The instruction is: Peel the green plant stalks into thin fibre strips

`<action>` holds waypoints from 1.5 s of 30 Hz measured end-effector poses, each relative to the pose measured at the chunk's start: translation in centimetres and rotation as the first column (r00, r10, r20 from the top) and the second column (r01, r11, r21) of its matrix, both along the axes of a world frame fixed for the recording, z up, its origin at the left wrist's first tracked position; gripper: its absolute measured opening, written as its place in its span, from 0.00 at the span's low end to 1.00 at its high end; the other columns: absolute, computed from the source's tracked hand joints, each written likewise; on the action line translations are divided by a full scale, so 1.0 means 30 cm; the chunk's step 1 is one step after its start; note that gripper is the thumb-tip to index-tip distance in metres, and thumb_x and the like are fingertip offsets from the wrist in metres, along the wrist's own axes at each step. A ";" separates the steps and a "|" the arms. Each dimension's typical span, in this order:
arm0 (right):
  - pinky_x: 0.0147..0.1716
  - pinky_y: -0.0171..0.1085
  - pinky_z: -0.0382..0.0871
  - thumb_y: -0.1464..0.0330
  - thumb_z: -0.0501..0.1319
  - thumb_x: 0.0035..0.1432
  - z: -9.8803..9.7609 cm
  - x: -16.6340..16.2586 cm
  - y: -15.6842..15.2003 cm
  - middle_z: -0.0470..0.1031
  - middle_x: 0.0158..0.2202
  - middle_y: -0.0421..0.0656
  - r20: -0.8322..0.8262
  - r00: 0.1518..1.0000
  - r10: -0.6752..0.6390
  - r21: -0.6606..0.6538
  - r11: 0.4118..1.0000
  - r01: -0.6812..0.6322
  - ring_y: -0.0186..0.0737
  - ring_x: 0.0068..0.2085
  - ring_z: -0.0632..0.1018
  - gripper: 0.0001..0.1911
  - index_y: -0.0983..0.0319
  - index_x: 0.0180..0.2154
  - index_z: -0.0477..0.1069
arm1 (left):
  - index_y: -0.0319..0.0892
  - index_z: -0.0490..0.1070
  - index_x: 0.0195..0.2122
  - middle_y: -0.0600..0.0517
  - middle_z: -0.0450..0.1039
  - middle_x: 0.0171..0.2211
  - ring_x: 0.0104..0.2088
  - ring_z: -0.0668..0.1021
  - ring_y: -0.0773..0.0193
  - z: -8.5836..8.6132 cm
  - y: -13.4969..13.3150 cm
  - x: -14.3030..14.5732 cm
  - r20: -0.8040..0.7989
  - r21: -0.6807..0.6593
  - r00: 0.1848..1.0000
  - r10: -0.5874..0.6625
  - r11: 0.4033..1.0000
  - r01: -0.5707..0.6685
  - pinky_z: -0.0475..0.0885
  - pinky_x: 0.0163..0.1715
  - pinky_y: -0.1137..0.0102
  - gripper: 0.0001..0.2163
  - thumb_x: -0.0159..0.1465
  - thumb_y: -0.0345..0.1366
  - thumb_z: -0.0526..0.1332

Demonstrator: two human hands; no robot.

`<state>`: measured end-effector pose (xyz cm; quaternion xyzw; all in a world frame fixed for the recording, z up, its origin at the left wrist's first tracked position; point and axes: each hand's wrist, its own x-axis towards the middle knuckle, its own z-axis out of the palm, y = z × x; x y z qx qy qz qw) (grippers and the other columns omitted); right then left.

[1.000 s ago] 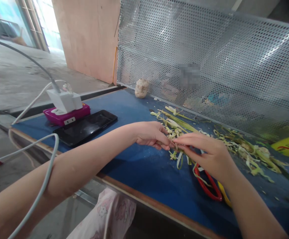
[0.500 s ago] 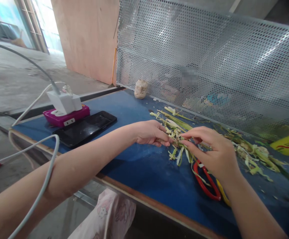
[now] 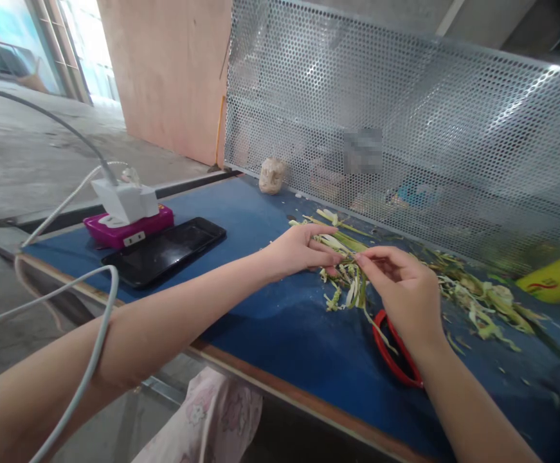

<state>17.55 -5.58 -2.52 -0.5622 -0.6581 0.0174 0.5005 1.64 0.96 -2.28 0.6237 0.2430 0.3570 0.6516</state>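
My right hand [image 3: 400, 289] pinches a thin green plant stalk [image 3: 352, 258] between thumb and index finger, above the table. Beside it, my left hand [image 3: 303, 251] has its fingers apart, their tips touching or very near the same stalk. Pale green and whitish shreds of plant [image 3: 354, 289] lie below the fingertips, and longer green stalks [image 3: 352, 241] lie just behind. A pair of scissors with a red handle [image 3: 395, 360] rests under my right hand and wrist, its blades hidden.
More plant scraps [image 3: 492, 302] lie to the right, near a yellow packet [image 3: 554, 276]. A black phone [image 3: 164, 251] and a purple power strip [image 3: 130, 226] with white plugs are at left. A perforated metal panel [image 3: 405, 96] borders the blue table [image 3: 280, 347]. A white cable [image 3: 91, 360] crosses my left forearm.
My left hand's fingers have spread from a pinch and the hand has risen slightly. My right hand has moved a little left. The scissors' yellow part is now hidden.
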 end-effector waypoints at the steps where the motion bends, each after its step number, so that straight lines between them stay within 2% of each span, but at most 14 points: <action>1: 0.23 0.33 0.66 0.66 0.60 0.49 -0.003 -0.003 0.002 0.73 0.25 0.40 -0.022 1.000 -0.011 -0.009 1.000 0.011 0.33 0.25 0.72 0.05 0.60 0.29 0.72 | 0.32 0.55 0.54 0.48 0.75 0.25 0.22 0.75 0.69 0.000 -0.003 0.001 -0.004 0.033 1.000 0.005 0.999 -0.005 0.64 0.24 0.75 0.30 0.50 0.26 0.62; 4: 0.21 0.32 0.65 0.66 0.60 0.48 -0.009 -0.012 0.004 0.73 0.24 0.40 -0.016 0.999 -0.043 -0.005 0.999 0.043 0.33 0.23 0.71 0.05 0.60 0.29 0.72 | 0.32 0.55 0.55 0.48 0.76 0.24 0.23 0.76 0.69 -0.004 -0.011 0.001 -0.024 0.120 1.000 0.005 0.993 -0.002 0.68 0.30 0.72 0.30 0.50 0.26 0.62; 7: 0.21 0.33 0.63 0.68 0.60 0.48 -0.011 -0.019 0.003 0.72 0.23 0.40 0.122 0.991 -0.063 0.070 0.996 0.055 0.32 0.22 0.68 0.04 0.61 0.28 0.73 | 0.32 0.51 0.57 0.48 0.76 0.25 0.22 0.76 0.68 -0.011 -0.013 0.001 -0.039 0.165 0.999 -0.001 0.986 0.008 0.70 0.32 0.70 0.32 0.51 0.26 0.62; 11: 0.25 0.34 0.64 0.71 0.58 0.51 -0.006 -0.013 0.002 0.72 0.27 0.41 0.349 0.937 -0.012 0.158 0.986 -0.047 0.32 0.23 0.68 0.06 0.61 0.30 0.73 | 0.30 0.41 0.59 0.49 0.75 0.23 0.22 0.76 0.68 -0.011 -0.015 0.000 -0.055 0.112 0.998 0.014 0.994 -0.007 0.70 0.31 0.70 0.38 0.50 0.25 0.62; 15: 0.33 0.35 0.67 0.71 0.57 0.52 0.004 0.005 0.001 0.72 0.31 0.42 0.512 0.857 0.057 0.174 0.970 -0.168 0.36 0.32 0.72 0.07 0.60 0.33 0.73 | 0.28 0.38 0.59 0.51 0.75 0.20 0.23 0.76 0.68 0.004 -0.021 -0.004 -0.100 0.036 0.994 0.039 0.999 -0.035 0.70 0.31 0.71 0.41 0.50 0.26 0.63; 21: 0.36 0.38 0.66 0.66 0.58 0.52 0.007 0.013 -0.002 0.73 0.32 0.43 0.647 0.762 -0.019 0.195 0.971 -0.141 0.39 0.34 0.73 0.08 0.60 0.33 0.73 | 0.28 0.37 0.60 0.52 0.75 0.21 0.21 0.75 0.68 0.011 -0.029 0.000 -0.077 -0.023 0.997 0.031 0.999 -0.033 0.70 0.30 0.70 0.40 0.50 0.22 0.61; 27: 0.34 0.37 0.63 0.66 0.56 0.54 0.005 0.013 -0.003 0.75 0.33 0.43 0.746 0.660 -0.088 0.224 0.967 -0.124 0.38 0.34 0.73 0.09 0.61 0.34 0.73 | 0.29 0.38 0.59 0.51 0.75 0.23 0.22 0.75 0.69 -0.004 -0.023 -0.001 -0.052 0.020 0.999 0.004 1.000 -0.003 0.70 0.32 0.70 0.38 0.51 0.21 0.60; 32: 0.34 0.36 0.59 0.67 0.54 0.56 0.017 0.024 -0.001 0.75 0.33 0.43 0.821 0.566 -0.076 0.205 0.964 -0.168 0.37 0.34 0.72 0.09 0.61 0.33 0.72 | 0.30 0.37 0.60 0.52 0.75 0.24 0.22 0.75 0.71 -0.016 -0.017 0.005 -0.049 0.035 0.998 -0.027 0.999 0.029 0.70 0.33 0.70 0.37 0.53 0.20 0.58; 38: 0.33 0.36 0.56 0.67 0.54 0.56 0.025 0.018 -0.010 0.75 0.31 0.42 0.857 0.494 -0.148 0.256 0.954 -0.158 0.36 0.31 0.71 0.09 0.62 0.30 0.71 | 0.30 0.37 0.60 0.50 0.75 0.25 0.23 0.75 0.71 -0.024 -0.011 0.011 -0.091 0.119 0.995 -0.032 0.992 0.042 0.69 0.33 0.71 0.36 0.54 0.23 0.58; 45: 0.31 0.37 0.53 0.68 0.53 0.56 0.025 -0.002 -0.019 0.74 0.27 0.42 0.873 0.456 -0.174 0.247 0.963 -0.106 0.36 0.29 0.69 0.10 0.62 0.28 0.70 | 0.30 0.39 0.59 0.51 0.75 0.25 0.23 0.74 0.71 -0.035 -0.005 0.013 -0.092 0.127 0.995 -0.045 0.990 0.057 0.68 0.31 0.73 0.35 0.54 0.24 0.58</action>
